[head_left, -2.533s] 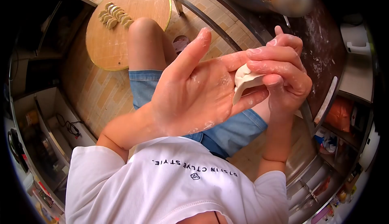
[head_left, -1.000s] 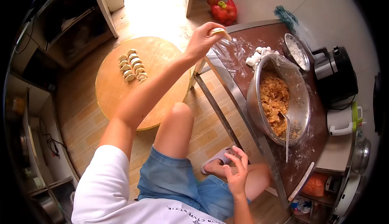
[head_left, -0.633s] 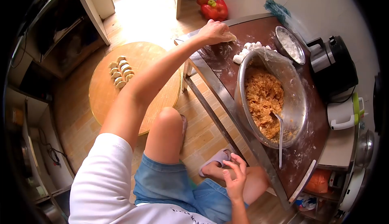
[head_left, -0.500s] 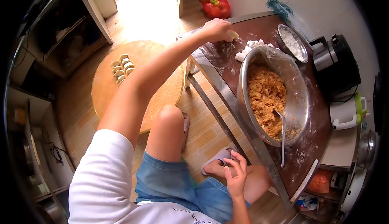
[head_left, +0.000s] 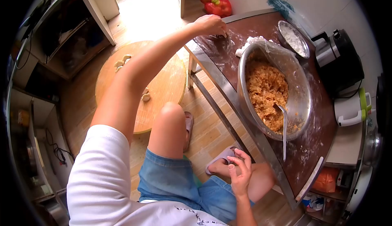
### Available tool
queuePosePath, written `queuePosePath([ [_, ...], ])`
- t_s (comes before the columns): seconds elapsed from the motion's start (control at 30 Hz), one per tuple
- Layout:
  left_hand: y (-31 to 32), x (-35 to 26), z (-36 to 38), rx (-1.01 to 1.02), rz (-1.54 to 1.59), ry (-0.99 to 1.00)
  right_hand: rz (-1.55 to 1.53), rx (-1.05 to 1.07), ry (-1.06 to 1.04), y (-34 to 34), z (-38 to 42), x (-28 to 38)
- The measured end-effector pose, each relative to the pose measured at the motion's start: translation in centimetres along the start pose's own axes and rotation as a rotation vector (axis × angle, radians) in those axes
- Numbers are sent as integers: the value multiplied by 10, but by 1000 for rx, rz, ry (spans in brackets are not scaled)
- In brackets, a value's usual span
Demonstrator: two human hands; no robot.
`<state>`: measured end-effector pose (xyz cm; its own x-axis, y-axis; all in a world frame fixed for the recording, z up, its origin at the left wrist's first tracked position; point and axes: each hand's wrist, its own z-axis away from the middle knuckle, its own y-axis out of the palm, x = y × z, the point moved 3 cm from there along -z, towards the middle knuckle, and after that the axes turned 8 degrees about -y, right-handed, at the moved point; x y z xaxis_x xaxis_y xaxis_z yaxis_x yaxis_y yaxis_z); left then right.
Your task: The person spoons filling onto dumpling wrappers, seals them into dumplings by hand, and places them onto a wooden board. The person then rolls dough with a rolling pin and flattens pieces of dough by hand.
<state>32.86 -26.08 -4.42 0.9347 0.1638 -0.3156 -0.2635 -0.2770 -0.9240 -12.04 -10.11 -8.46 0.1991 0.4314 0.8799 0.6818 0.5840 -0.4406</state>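
My left hand reaches across to the far left corner of the brown table. Its fingers point down and are closed together just over the floured top; what they hold, if anything, is hidden. White floured dough pieces lie to its right. My right hand hovers above my leg, fingers loosely bent and apart, with nothing in it. On the table stands a large metal bowl of orange-brown filling, a spoon leaning in it. Dumplings sit on a round wooden board, partly hidden behind my left arm.
A small metal bowl of flour stands behind the large bowl. Along the wall are a black appliance and a white-and-green container. A red bag with fruit rests on the floor beyond the table. Shelves line the left.
My left hand has shifted left, toward the table corner; the pale lump seen at its fingertips before no longer shows clearly. My left forearm now covers other dumplings. My right hand stays nearly still.
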Motion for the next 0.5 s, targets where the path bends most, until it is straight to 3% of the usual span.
queuePosePath([
  [0.13,-20,-9,39,95,32,126,-3,-14,4,-6,1,2],
  [0.4,-36,6,88,245,132,-80,-34,18,-22,-2,1,-1],
  [0.5,-38,-11,90,231,107,133,-36,21,-27,-1,3,-2],
])
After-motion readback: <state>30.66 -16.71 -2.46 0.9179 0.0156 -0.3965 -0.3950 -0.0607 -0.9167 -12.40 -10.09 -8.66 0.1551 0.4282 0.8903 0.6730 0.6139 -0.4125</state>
